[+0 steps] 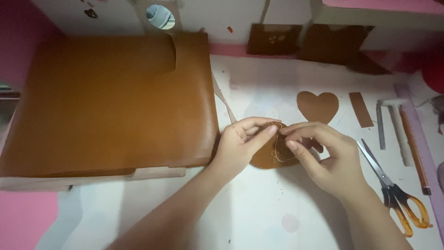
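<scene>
both hands point(282, 148) pinch a brown leather piece point(273, 155) on the white table point(259, 213) (pink-edged), scissors point(393, 190) alongside.

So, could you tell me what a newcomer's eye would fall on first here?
Probably the big tan leather sheet covering the left of the white table. Next, the left hand and right hand meeting at centre, pinching a small brown leather piece. A cut-out leather heart lies just behind them, and orange-handled scissors lie at right.
</scene>
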